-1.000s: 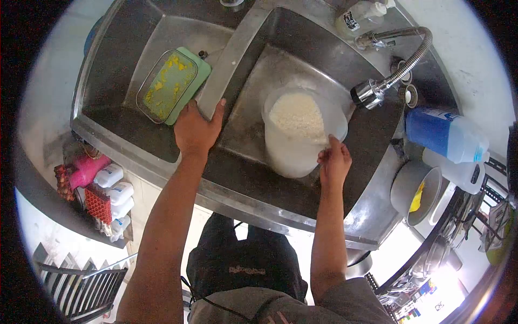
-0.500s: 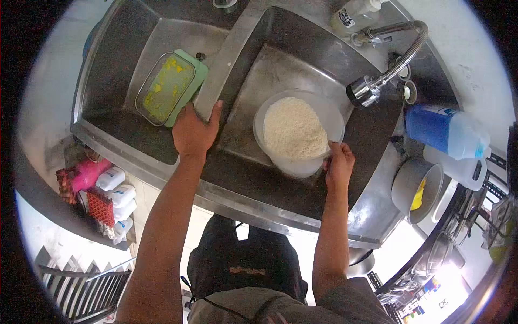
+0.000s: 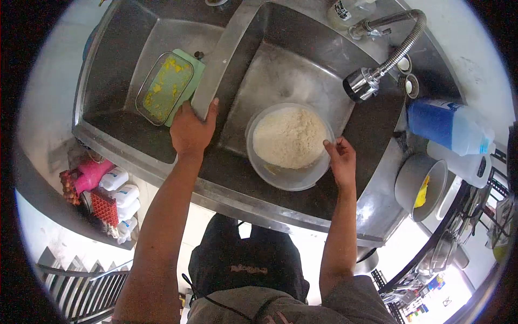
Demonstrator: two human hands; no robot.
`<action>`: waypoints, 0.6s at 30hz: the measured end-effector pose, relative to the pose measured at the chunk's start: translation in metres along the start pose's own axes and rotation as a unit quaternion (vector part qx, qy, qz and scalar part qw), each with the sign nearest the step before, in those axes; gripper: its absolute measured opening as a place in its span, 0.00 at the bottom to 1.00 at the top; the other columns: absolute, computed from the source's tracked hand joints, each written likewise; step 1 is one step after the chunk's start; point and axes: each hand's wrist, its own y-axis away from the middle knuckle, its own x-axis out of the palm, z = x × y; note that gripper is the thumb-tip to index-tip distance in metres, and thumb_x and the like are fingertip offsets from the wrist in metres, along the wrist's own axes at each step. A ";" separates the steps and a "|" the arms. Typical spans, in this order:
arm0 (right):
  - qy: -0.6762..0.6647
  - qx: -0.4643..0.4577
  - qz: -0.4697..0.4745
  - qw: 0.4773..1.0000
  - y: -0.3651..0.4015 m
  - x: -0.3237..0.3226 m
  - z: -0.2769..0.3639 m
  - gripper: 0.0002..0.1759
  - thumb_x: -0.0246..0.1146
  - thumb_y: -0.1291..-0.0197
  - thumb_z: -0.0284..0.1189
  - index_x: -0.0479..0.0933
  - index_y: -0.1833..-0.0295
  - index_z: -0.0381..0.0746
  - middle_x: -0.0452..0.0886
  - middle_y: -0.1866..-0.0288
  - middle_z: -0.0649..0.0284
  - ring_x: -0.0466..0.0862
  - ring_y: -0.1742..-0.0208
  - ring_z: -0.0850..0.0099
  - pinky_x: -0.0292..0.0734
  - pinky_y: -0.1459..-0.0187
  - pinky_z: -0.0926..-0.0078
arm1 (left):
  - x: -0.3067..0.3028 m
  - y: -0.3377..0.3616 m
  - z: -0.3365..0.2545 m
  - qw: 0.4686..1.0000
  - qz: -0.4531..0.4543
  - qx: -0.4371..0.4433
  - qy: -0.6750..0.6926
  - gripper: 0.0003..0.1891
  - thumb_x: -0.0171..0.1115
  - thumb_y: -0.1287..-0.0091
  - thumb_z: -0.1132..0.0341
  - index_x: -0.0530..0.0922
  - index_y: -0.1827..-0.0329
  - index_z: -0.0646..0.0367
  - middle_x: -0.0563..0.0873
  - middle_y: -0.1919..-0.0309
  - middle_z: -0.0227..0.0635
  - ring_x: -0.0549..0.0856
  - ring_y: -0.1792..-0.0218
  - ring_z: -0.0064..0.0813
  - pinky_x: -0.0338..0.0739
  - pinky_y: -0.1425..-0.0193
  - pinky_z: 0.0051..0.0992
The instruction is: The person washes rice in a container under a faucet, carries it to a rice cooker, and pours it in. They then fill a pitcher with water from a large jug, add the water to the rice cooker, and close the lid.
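In the right basin of the sink [image 3: 291, 54] a translucent plastic bowl [image 3: 291, 182] holds pale grains that look like rice [image 3: 286, 137]. My right hand [image 3: 342, 160] pinches the bowl's right rim between thumb and fingers. To the left, my left hand [image 3: 191, 129] grips the metal divider [image 3: 221, 73] between the basins, thumb on one side and fingers on the other. Close to those fingers, in the left basin, lies a green board or tray [image 3: 190, 75] with a wire-rimmed rectangular strainer [image 3: 162, 92] on it, dotted with yellow bits.
A flexible-neck faucet [image 3: 361, 85] hangs over the right basin. On the counter at right are a jug of blue liquid [image 3: 437, 124] and a metal pot [image 3: 413, 186] with a yellow cloth-like piece. White bottles [image 3: 127, 195] and a red tray [image 3: 104, 208] sit low at left.
The bowl has shifted left and toward me in the basin, and the rice has spread or tilted in it. My right hand stays at its rim; my left hand has barely moved.
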 end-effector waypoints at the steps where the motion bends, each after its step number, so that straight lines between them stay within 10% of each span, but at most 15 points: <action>1: -0.001 -0.017 0.024 1.000 -0.002 0.003 0.002 0.13 0.70 0.34 0.30 0.74 0.69 0.39 0.71 0.73 0.78 0.68 0.69 0.86 0.64 0.66 0.83 | 0.000 0.000 -0.001 1.000 -0.002 0.001 -0.004 0.40 0.56 0.33 0.30 0.79 0.51 0.68 0.86 0.60 0.59 0.87 0.56 0.60 0.81 0.50 0.50; 18: 0.010 0.041 0.136 0.990 0.012 0.088 0.064 0.19 0.71 0.34 0.35 0.72 0.68 0.35 0.73 0.81 0.68 0.76 0.84 0.79 0.70 0.84 0.77 | 0.012 -0.001 0.006 0.997 -0.059 0.033 -0.020 0.38 0.60 0.34 0.32 0.79 0.57 0.69 0.86 0.66 0.56 0.88 0.62 0.58 0.83 0.57 0.50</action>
